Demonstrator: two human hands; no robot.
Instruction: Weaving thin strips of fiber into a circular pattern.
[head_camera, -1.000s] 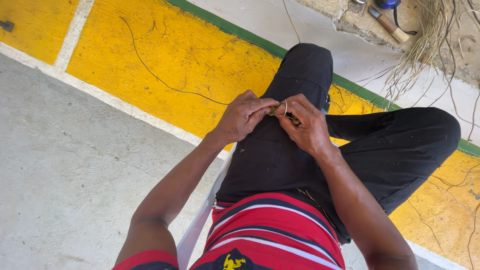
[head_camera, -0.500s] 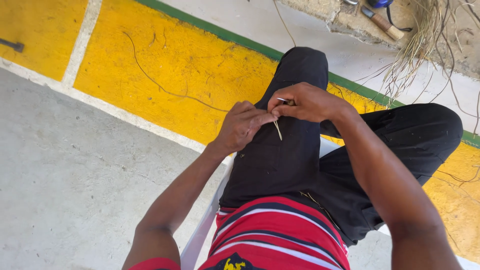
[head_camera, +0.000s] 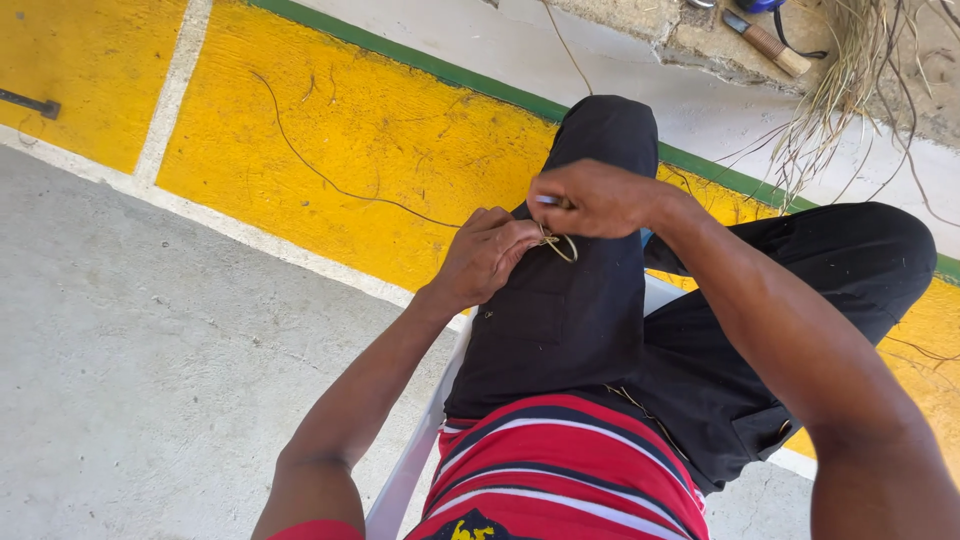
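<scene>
At the far left a small dark metal piece lies on the yellow painted floor, close to the picture's edge. Next to it a pale unpainted strip runs down between two yellow blocks, and below them spreads the bare grey concrete floor. A long thin strand trails in a curve across the yellow paint toward the hands.

The person sits on a white chair, of which one edge shows beside the thigh, wearing black trousers and a red striped shirt. The left hand rests on the left thigh, its grip pressed together, pinching a small loop of straw-coloured fibre at the point where the strands twist. The loop hangs over the black trouser leg, between the two hands and touching both. Just right of it and a little higher, the right hand is closed in a tight pinch over the other end of the same fibre, knuckles up.

Beyond the knee a green line borders the yellow paint. Farther right, at the top, a tool with a wooden handle lies on a rough concrete ledge, and beside it a loose bundle of dry fibres spills down toward the right knee
</scene>
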